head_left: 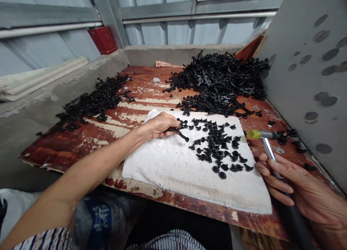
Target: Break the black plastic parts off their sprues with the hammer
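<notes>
My left hand [158,126] rests on a white foam slab [173,166] and pinches a black plastic part [180,132] that lies on the slab. My right hand [298,192] grips the handle of a small hammer [267,141] with a yellow-tipped head, held above the slab's right edge. Several small loose black pieces [219,148] are scattered over the slab to the right of my left hand.
The slab lies on a worn red wooden board [81,141]. A large heap of black parts [217,83] sits at the back right, a smaller heap [92,101] at the left. A grey panel [306,80] stands on the right; a red box [103,39] sits on the concrete ledge.
</notes>
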`<state>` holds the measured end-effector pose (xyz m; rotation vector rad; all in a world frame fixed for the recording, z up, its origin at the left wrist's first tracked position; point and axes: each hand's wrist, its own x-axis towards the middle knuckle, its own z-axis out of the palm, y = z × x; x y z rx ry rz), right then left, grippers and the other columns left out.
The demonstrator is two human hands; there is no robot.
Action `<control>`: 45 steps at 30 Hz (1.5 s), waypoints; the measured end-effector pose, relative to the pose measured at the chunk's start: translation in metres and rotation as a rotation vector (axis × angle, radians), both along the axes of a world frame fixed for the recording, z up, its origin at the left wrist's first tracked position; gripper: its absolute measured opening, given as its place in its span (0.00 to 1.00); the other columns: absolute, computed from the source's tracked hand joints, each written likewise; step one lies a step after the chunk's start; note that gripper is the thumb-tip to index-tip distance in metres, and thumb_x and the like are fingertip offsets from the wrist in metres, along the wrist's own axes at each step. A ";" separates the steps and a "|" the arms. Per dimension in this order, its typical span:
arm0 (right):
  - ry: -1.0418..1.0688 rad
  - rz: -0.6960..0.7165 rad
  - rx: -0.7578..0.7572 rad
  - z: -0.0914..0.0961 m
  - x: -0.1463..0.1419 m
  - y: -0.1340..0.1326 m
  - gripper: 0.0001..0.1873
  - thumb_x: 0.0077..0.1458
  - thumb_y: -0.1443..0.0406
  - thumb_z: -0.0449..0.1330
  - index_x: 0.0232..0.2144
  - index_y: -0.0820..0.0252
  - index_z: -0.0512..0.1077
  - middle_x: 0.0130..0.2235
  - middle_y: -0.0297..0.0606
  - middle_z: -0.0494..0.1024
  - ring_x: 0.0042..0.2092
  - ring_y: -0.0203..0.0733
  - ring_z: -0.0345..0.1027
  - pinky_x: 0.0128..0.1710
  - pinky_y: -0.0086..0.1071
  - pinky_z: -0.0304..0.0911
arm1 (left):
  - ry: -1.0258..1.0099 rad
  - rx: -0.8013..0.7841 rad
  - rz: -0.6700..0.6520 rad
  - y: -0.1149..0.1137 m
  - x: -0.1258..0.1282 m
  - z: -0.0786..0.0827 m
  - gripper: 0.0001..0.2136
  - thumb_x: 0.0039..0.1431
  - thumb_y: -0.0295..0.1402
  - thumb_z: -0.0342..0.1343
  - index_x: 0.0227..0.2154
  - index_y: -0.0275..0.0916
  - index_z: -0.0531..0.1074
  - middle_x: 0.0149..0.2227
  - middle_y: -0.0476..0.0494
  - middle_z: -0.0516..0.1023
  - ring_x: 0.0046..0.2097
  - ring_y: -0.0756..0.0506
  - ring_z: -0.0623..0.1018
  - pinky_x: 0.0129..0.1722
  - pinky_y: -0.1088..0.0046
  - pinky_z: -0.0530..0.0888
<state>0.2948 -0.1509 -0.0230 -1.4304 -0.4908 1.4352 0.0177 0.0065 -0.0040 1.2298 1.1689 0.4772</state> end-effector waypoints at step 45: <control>0.017 0.021 0.004 0.000 0.002 -0.002 0.20 0.30 0.61 0.75 0.27 0.58 0.72 0.22 0.31 0.68 0.15 0.23 0.47 0.08 0.17 0.51 | 0.026 0.046 0.015 -0.002 0.003 0.000 0.14 0.58 0.22 0.55 0.17 0.33 0.66 0.15 0.46 0.72 0.11 0.59 0.60 0.10 0.82 0.47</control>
